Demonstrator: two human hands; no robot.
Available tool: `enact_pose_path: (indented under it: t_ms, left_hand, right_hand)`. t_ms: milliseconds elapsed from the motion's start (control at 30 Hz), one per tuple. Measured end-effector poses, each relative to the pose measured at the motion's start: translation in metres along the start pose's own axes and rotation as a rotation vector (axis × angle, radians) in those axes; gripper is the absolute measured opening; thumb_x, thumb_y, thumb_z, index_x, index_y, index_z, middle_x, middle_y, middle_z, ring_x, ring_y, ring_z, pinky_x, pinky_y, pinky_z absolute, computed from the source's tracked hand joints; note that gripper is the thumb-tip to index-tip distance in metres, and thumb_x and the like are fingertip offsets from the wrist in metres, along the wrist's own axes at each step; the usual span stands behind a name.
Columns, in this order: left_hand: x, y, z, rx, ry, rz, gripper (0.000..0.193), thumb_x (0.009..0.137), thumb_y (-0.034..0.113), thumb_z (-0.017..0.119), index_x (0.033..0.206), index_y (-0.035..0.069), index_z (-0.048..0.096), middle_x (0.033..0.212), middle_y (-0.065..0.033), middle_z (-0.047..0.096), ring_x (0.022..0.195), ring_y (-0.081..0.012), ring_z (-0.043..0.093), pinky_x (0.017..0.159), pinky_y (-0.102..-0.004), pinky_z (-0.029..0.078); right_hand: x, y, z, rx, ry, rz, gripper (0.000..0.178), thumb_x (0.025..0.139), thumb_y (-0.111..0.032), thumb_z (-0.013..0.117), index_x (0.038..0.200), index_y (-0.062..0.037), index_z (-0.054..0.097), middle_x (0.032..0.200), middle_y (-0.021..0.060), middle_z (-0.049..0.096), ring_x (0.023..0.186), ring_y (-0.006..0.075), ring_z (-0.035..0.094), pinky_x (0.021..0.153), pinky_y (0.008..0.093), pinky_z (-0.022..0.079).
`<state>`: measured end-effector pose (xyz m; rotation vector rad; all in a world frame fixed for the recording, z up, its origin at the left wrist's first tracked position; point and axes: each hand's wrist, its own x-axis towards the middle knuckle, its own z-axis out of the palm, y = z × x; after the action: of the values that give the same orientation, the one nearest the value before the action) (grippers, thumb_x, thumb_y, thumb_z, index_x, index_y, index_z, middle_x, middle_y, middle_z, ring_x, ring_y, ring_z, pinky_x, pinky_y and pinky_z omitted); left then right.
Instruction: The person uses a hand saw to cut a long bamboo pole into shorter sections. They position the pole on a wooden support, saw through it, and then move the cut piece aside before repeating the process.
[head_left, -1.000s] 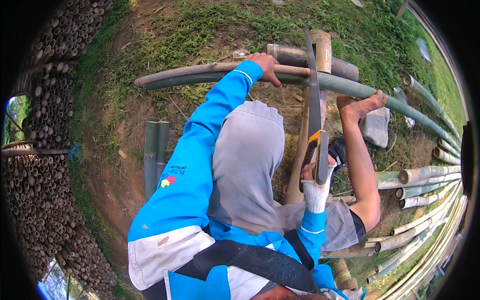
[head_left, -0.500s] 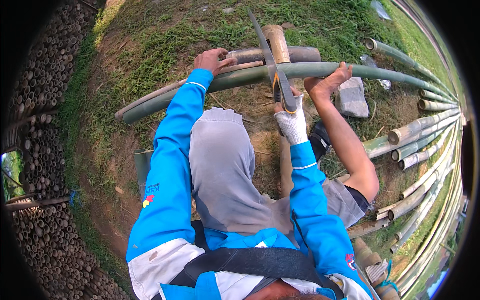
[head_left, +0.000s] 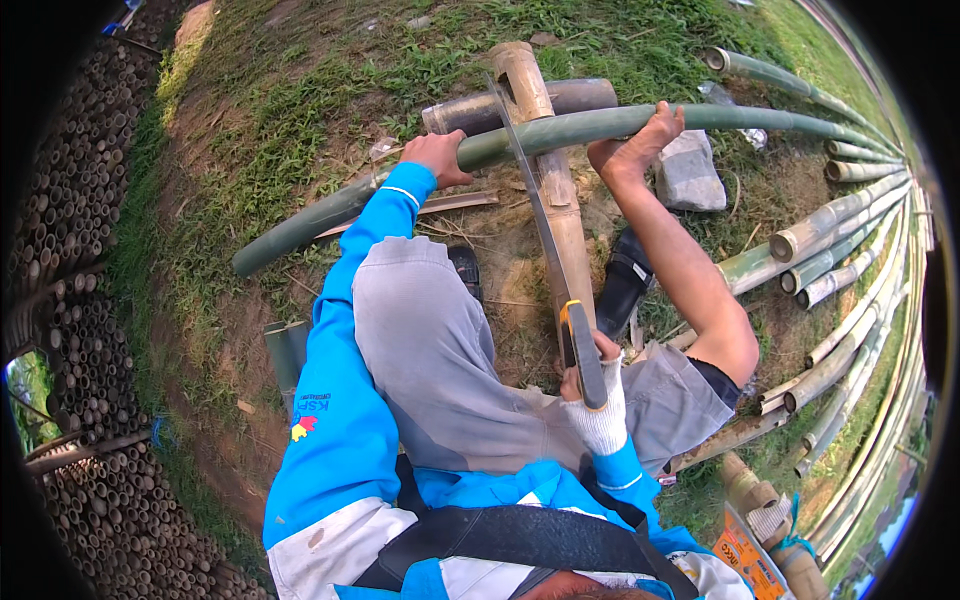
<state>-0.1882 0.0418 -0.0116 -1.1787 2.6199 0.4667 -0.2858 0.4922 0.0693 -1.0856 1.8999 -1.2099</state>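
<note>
A long green bamboo pole (head_left: 560,128) runs left to right across an upright-ended tan bamboo support (head_left: 560,215). My left hand (head_left: 437,158) is closed round the pole, left of the support. A hand saw (head_left: 545,220) has its blade's far part lying against the pole beside my left hand. My right hand (head_left: 594,385), in a white glove with bare fingers, grips the saw's black and yellow handle close to my body. My bare foot (head_left: 640,145) presses on the pole right of the saw.
A dark bamboo crosspiece (head_left: 575,97) passes through the support. A split bamboo strip (head_left: 440,203) lies below the pole. A grey stone block (head_left: 690,172) sits right of my foot. Several bamboo poles (head_left: 840,215) lie at right; stacked bamboo (head_left: 95,340) fills the left.
My right hand has drawn the saw back toward my body. My left hand has shifted onto the green pole, and the split strip now lies apart, below it.
</note>
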Motion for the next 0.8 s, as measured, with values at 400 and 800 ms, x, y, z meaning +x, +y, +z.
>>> enact_pose_path:
  t_ms: [400,800]
  left_hand:
    - [0.003,0.004,0.001,0.014,0.12,-0.001,0.086,0.071,0.058,0.086,0.144,0.019,0.062,0.118,-0.0209,0.077,0.108,-0.0417,0.074,0.096,-0.0522,0.059]
    - [0.009,-0.011,0.003,-0.035,0.047,0.019,0.09,0.071,0.055,0.085,0.147,0.015,0.06,0.123,-0.0202,0.076,0.113,-0.042,0.072,0.103,-0.0522,0.056]
  right_hand:
    - [0.243,-0.003,0.079,0.133,0.121,-0.234,0.064,0.084,0.005,0.07,0.144,-0.0028,0.047,0.121,0.0149,0.062,0.104,0.0232,0.064,0.097,0.0349,0.052]
    - [0.017,-0.02,0.006,-0.045,0.053,-0.057,0.063,0.086,0.003,0.06,0.147,-0.0018,0.047,0.132,0.0169,0.056,0.114,0.0267,0.061,0.104,0.0372,0.048]
